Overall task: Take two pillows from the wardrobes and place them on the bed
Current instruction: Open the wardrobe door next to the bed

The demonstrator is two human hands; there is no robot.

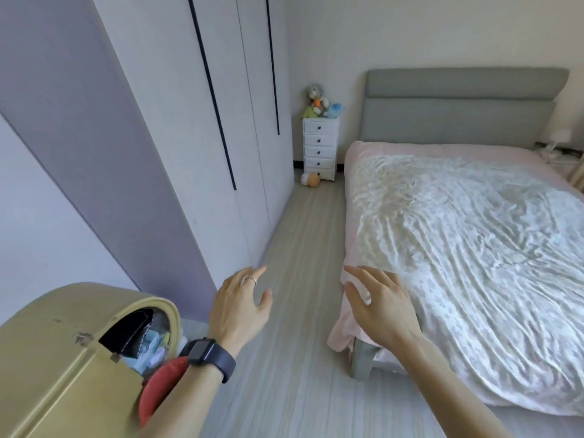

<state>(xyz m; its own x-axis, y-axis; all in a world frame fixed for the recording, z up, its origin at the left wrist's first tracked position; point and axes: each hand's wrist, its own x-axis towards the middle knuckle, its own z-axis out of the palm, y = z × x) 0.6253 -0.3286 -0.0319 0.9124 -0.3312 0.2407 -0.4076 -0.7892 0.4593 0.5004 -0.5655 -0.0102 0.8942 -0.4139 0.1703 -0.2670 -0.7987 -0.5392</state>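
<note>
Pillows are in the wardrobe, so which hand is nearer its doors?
Left. The left hand hovers open over the floor just beside the wardrobe doors' lower edge; the right hand is farther away, in front of the bed corner.

1. The wardrobe runs out of frame at twelve o'clock and nine o'clock; its doors are shut, so the contents are hidden.
2. The bed is cut off at three o'clock.
3. The tan container at seven o'clock is cropped; its contents are unclear.
</note>
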